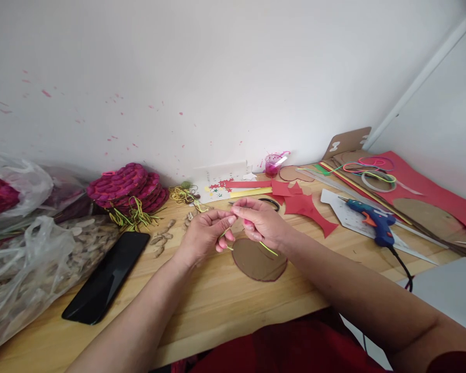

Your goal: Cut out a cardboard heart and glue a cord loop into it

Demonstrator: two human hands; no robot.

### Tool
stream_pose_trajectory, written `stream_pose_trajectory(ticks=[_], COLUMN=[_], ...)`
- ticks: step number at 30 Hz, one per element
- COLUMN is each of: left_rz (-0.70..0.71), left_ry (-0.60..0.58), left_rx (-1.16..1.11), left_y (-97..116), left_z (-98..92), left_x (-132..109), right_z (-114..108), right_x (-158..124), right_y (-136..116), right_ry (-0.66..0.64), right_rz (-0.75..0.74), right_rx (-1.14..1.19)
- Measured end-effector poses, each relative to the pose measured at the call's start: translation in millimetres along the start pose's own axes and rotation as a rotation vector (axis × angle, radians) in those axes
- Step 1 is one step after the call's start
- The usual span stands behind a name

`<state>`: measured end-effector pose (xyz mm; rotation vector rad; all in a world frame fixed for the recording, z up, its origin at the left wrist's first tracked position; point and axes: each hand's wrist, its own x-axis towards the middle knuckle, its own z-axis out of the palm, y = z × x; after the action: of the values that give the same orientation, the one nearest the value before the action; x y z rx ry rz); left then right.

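A thin yellow-green string [268, 249] runs through both my hands, its loose ends hanging below the fingers. My left hand [209, 233] pinches it between thumb and forefinger. Fingertip to fingertip with it, my right hand [262, 223] is also closed on the string; the part between the fingertips is too small to make out. Under the hands a round brown cardboard disc [259, 261] lies flat on the wooden table [202, 311]. Just beyond the right hand shows a black scissors handle [271, 203], the rest partly hidden.
At left are a plastic bag of peanut shells [81, 248], a black phone [106, 277] and stacked magenta discs [120, 186] with yellow-green strings. Red paper scraps [308, 210] and a cup of pink liquid [272, 165] stand behind. A blue glue gun [373, 220] lies right, its cord trailing off the edge.
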<state>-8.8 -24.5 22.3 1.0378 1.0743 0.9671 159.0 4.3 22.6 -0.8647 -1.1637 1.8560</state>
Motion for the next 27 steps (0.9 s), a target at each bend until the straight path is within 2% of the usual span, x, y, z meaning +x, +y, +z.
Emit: stream_pose_trajectory(ticks=[5,9,13,17,21,24,27], left_rz=[-0.054,-0.019,0.073,0.228,0.343,0.331,0.284], left_ry=[0.026,0.049,0.073,0.097,0.219,0.32,0.308], left_rx=[-0.018,0.007,0.033,0.025,-0.014,-0.084,-0.161], left_y=[0.3,0.3,-0.8,-5.3,-9.4,-9.4,-8.0], left_z=[2.8,4.2,5.7,4.1,-0.3,-3.0,-4.8], left_x=[-2.9,-4.5,-4.9,-1.0,5.5,8.8,9.3], right_z=[3.3,3.9,5.0,8.5,11.8,12.9,12.9], right_x=[-1.9,-1.6,-2.6,-6.6,-10.4,-10.8,-10.1], right_y=[2.6,4.7,2.6,-2.3,-2.7,1.4,4.0], right_ry=[0.014,0.009,-0.028,-0.088,-0.098,-0.147,-0.136], right_rz=[0.013,0.002,-0.02,-0.034,0.013,0.055,0.103], right_rx=[0.022,0.026,0.026,0.005,-0.021,-0.058,-0.096])
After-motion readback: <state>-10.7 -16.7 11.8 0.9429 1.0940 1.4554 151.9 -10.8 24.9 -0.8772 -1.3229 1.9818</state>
